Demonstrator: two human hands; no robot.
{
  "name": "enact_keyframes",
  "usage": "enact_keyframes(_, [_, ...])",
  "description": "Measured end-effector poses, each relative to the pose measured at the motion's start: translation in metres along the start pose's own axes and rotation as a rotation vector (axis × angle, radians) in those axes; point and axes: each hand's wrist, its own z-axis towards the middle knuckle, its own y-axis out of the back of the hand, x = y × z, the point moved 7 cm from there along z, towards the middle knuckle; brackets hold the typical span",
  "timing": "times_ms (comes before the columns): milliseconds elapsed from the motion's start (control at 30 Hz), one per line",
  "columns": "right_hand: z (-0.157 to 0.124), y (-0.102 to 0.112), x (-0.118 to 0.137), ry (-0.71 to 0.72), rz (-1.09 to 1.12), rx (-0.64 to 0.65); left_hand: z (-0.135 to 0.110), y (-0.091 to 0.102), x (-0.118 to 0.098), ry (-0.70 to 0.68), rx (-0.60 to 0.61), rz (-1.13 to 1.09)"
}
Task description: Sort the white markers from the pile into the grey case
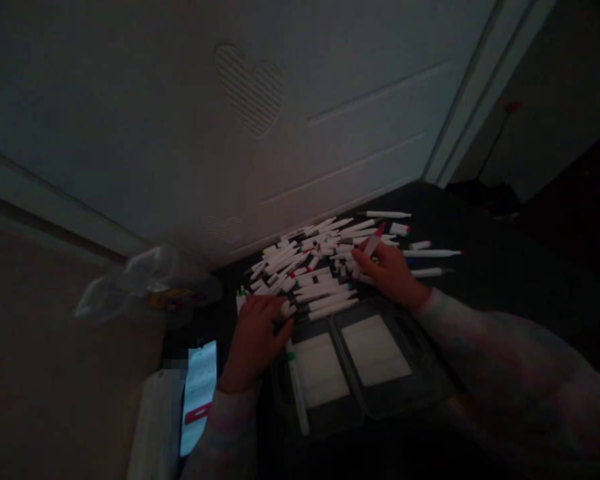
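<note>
**Red-Tipped Marker Pinched Over a Loose Heap, in Poor Light**

Pinching a red-tipped marker [373,245] in the right hand [387,273], fingers [366,262] pressed around the barrel, coloured end pointing up and away, just above the far side of the heap of markers [310,270]. Resting the left hand [254,340] palm down on the near left edge of the same heap, fingers curled onto the barrels. Too dark to tell whether closed on one or merely touching.

Working on a dark surface [505,280] that runs up against a pale door [180,133]. Just nearer than the heap, an open case [433,373] with two shallow halves, each showing a pale insert. Along its left rim, a green-banded marker [297,390]. Left of the left wrist, a lit phone [200,390]; further left, a crumpled plastic bag [140,280]. Off to the right, a few stray markers [430,253], apart from the heap.

Most likely to go wrong through the dimness: easy to misread a cap colour and mix up near-identical white barrels. Also at risk from the loose, criss-crossed heap: apt to roll and scatter under a dragged sleeve or a careless pull from below. Worth watching the green-banded marker too, close enough to the left wrist to be knocked off the rim. Possible to nudge the phone the same way.
</note>
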Motion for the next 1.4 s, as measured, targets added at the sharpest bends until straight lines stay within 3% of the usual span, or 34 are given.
enact_keyframes(333, [-0.004, -0.008, -0.001, -0.004, -0.057, 0.074, -0.003, -0.014, 0.001, 0.026, 0.067, 0.022])
enact_keyframes(600, [-0.007, -0.007, 0.0, 0.007, -0.048, 0.069, -0.005, -0.019, 0.011, 0.11, 0.015, -0.007])
enact_keyframes(933, [-0.007, -0.01, -0.006, -0.04, -0.041, 0.088, -0.008, -0.019, 0.01, 0.089, 0.002, -0.079])
enact_keyframes(1167, [-0.007, -0.008, -0.005, -0.019, -0.062, 0.073, -0.009, -0.005, 0.025, 0.3, -0.12, -0.191])
enact_keyframes(1400, [-0.007, -0.009, -0.002, 0.028, -0.072, 0.085, -0.008, -0.014, 0.025, 0.403, -0.133, -0.269])
